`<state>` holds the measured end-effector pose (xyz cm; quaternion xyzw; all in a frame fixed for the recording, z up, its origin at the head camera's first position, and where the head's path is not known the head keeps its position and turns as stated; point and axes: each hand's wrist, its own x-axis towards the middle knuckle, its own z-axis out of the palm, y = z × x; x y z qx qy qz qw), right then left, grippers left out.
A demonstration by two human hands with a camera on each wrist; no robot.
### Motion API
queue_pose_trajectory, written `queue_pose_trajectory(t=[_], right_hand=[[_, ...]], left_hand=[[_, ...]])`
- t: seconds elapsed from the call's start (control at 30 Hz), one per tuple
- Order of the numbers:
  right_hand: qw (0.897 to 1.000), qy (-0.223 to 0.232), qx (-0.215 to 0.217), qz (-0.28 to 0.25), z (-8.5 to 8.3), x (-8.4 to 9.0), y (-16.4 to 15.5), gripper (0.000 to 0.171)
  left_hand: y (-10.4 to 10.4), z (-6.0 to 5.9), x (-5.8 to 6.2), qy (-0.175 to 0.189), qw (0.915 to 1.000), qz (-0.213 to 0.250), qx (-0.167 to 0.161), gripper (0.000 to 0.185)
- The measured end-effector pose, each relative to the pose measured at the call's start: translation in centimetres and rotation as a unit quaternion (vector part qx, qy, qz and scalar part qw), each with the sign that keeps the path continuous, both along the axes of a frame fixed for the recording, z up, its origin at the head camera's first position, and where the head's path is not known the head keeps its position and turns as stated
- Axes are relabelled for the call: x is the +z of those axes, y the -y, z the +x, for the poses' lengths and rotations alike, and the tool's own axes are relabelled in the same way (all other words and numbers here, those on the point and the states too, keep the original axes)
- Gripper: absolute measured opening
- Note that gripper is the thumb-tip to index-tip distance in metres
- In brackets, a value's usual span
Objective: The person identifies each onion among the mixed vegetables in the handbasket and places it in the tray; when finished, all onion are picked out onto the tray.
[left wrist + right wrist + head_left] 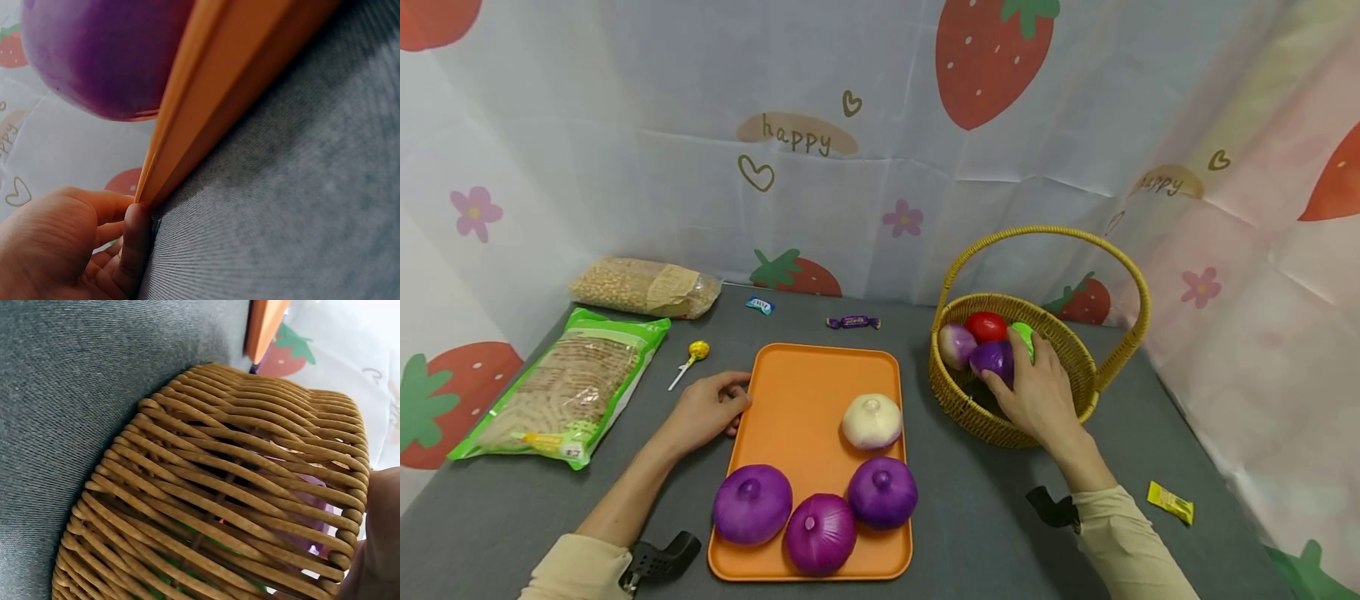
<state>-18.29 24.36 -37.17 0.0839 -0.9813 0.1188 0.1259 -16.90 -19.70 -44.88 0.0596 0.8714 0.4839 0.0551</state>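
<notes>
My left hand (711, 412) is at the left edge of an orange tray (805, 392); the left wrist view shows thumb and fingers (134, 240) pinching its rim. On the tray sit three purple onions, one at the left (752, 504), one in front (822, 535), one at the right (882, 493), and a white onion (871, 422). My right hand (1041, 392) reaches into a wicker basket (973, 417), thumb and fingers around a dark purple onion (991, 360). Beside that onion are a paler purple one (957, 346), a red item (987, 326) and a green item (1024, 337), partly hidden by fingers.
Left of the tray lie a green-edged bag (565, 383), a bag of pale kernels (632, 285) and a lollipop (698, 351). Behind it are a blue candy (760, 306) and a purple candy (853, 322). A yellow packet (1170, 503) lies right; the basket's handle (1045, 231) arches high.
</notes>
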Motion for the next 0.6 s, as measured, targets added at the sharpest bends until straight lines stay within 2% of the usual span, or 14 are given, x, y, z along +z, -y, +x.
queue_pose_trajectory(t=[0.17, 0.6], right_hand=[[1.000, 0.015, -0.002, 0.006, -0.19, -0.25, -0.03, 0.073], [1.000, 0.004, 0.009, -0.001, -0.13, -0.59, 0.25, 0.069]], left_hand=[[0.01, -0.02, -0.11, 0.001, 1.0000, -0.001, 0.002, 0.045], [-0.05, 0.05, -0.07, 0.004, 1.0000, 0.000, 0.005, 0.045]])
